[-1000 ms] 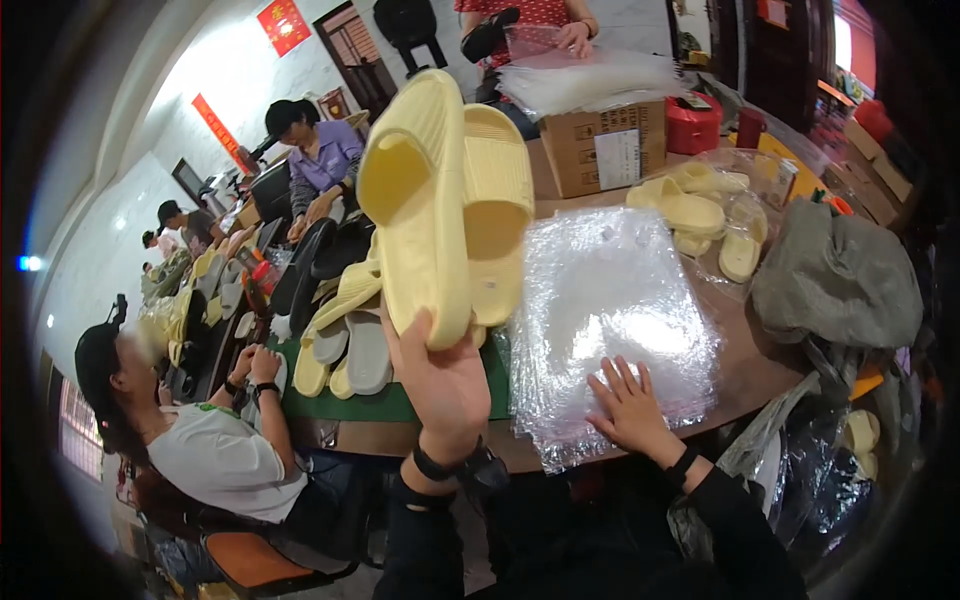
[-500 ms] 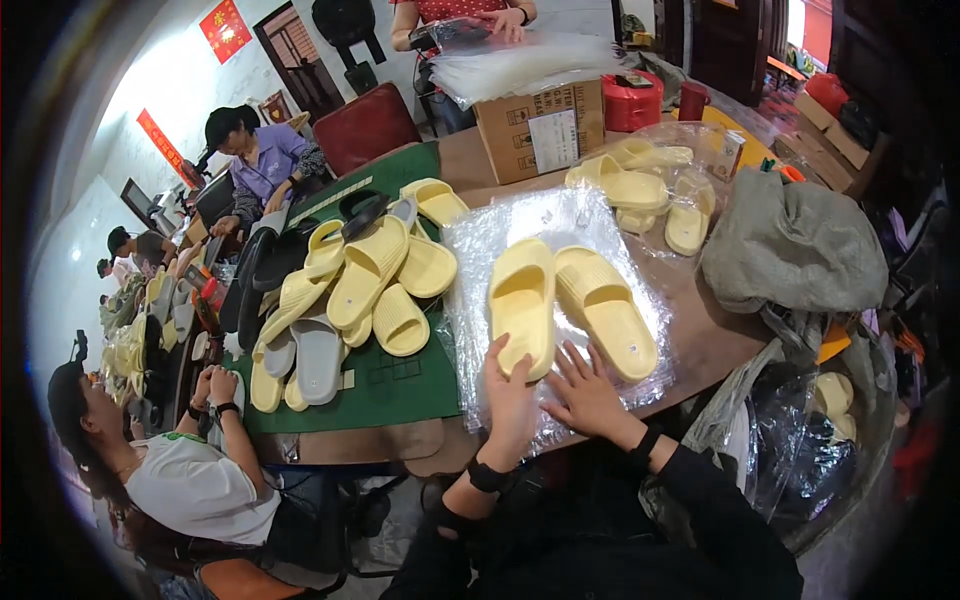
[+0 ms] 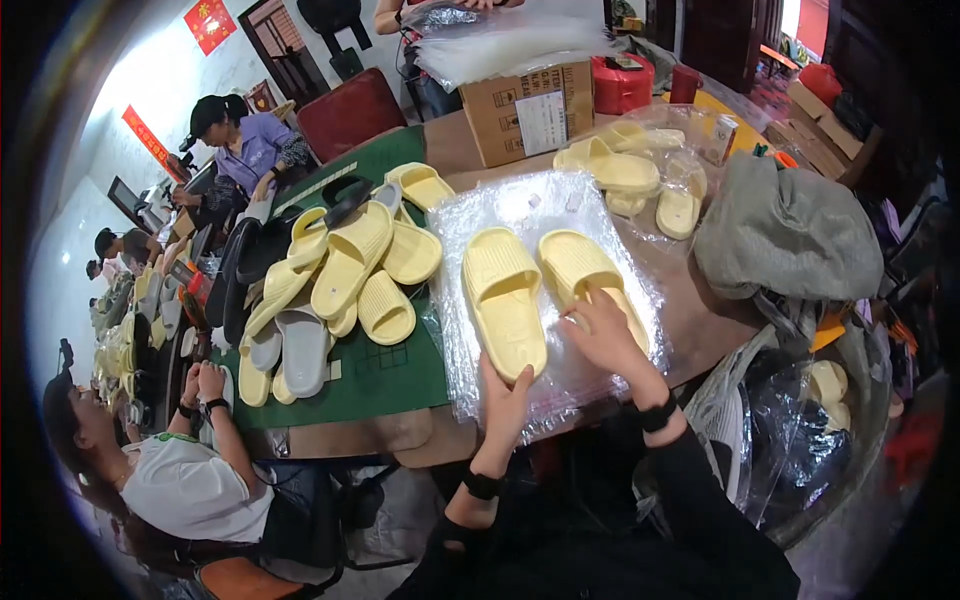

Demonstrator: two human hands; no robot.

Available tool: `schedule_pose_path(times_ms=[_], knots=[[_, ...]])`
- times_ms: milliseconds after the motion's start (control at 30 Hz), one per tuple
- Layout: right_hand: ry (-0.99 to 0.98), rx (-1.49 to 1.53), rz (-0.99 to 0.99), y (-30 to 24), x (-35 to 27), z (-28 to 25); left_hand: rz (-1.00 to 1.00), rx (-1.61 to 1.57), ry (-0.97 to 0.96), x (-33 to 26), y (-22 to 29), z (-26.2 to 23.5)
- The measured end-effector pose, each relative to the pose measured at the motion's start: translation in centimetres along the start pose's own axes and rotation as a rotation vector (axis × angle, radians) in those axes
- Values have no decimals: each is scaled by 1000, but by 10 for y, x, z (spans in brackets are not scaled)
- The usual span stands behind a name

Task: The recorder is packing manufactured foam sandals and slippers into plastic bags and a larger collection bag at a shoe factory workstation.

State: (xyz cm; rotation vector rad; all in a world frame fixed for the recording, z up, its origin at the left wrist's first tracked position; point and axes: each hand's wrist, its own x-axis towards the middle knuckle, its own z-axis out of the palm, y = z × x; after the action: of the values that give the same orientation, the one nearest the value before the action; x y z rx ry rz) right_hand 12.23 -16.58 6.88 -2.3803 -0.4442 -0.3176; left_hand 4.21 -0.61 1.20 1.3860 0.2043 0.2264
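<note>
Two pale yellow slippers lying side by side, soles down, on a clear plastic bag spread flat on the table. Left hand gripping the heel end of the left slipper, fingers curled under its near edge. Right hand pressed on top of the right slipper, fingers spread, no closed grip visible. Both slippers thick, moulded, ribbed across the footbed, rounded at the rims. Bag crinkled and glossy, its near edge hanging just over the table's front edge. Left of the bag, touching it, a green mat carrying a loose pile of slippers, mostly yellow, some grey. Beyond the bag, a cardboard box. To the right, near the bag, a grey bundle of cloth. Little bare table around the bag, only a strip on its right side.
</note>
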Motion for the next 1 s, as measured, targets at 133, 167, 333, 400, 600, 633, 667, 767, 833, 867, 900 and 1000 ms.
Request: schedule_pose_path(times_ms=[133, 167, 333, 400, 600, 633, 667, 767, 833, 867, 900, 1000], knots=[[-71, 195, 42, 4, 34, 13, -24, -109, -35, 1, -8, 4], [-58, 188, 10, -2, 39, 17, 15, -74, -27, 0, -10, 0], [-301, 139, 2, 5, 57, 50, 67, 497, -84, -4, -5, -13], [-306, 70, -39, 5, 63, 55, 422, 1053, -277, -10, 5, -18], [-305, -51, 53, 2, 66, 53, 450, 1171, -413, -39, 12, -10], [-333, 0, 71, 2, 66, 46, 475, 1210, -415, -39, 9, -10], [-363, 52, 91, 3, 65, 41, 498, 1248, -417, -38, 9, -10], [-315, 113, 8, -5, 48, 16, 493, 1308, -443, -38, 9, -9], [-346, 159, -55, -16, 35, -7, 506, 1305, -423, -37, 8, -12], [-350, 158, -54, -20, 30, -21, 526, 1297, -411, -36, 8, -11], [-394, 147, -64, -24, 25, -37, 566, 1267, -397, -34, 7, -11], [-519, 184, -144, -26, 10, -77, 583, 1337, -407, -29, 4, -14]])
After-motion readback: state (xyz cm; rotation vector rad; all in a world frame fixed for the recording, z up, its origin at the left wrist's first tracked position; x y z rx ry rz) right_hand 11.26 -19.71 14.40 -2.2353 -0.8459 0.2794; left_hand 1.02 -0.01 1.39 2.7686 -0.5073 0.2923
